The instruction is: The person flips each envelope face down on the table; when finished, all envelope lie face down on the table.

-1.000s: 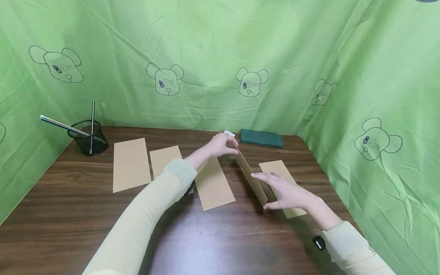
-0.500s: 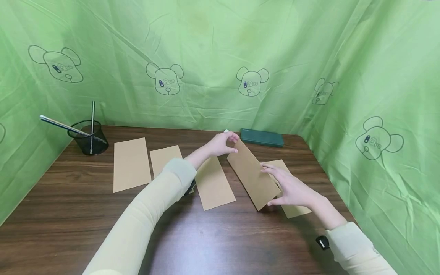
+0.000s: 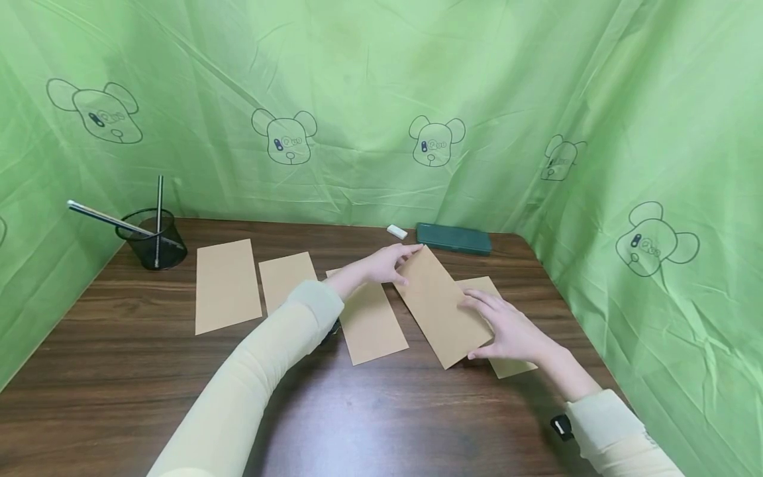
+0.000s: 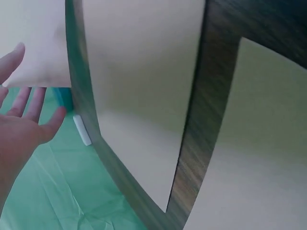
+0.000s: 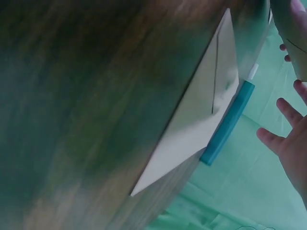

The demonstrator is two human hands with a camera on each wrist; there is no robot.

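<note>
A brown paper envelope (image 3: 438,305) lies between both hands, low over the table and slightly tilted, its right side overlapping another envelope (image 3: 484,286). My left hand (image 3: 381,265) holds its far left corner, fingers along the far edge and thumb by the left side. At the near right corner, my right hand (image 3: 507,328) holds it with the fingers at the right edge and the thumb at the near edge. The right wrist view shows a flap line on the envelope (image 5: 187,129) lying on the table. More envelopes lie left: one (image 3: 371,324) beside the held one, partly under my left forearm.
Farther left are two envelopes, one (image 3: 228,286) fully visible and one (image 3: 289,273) partly behind the sleeve. A black mesh pen cup (image 3: 156,248) with pencils stands back left. A white eraser (image 3: 397,232) and dark green case (image 3: 454,239) lie by the green curtain (image 3: 357,99).
The envelope has turned from standing on its long edge to lying nearly flat, face up. My left hand has come slightly nearer, uncovering the eraser; my right hand has shifted a little right.
</note>
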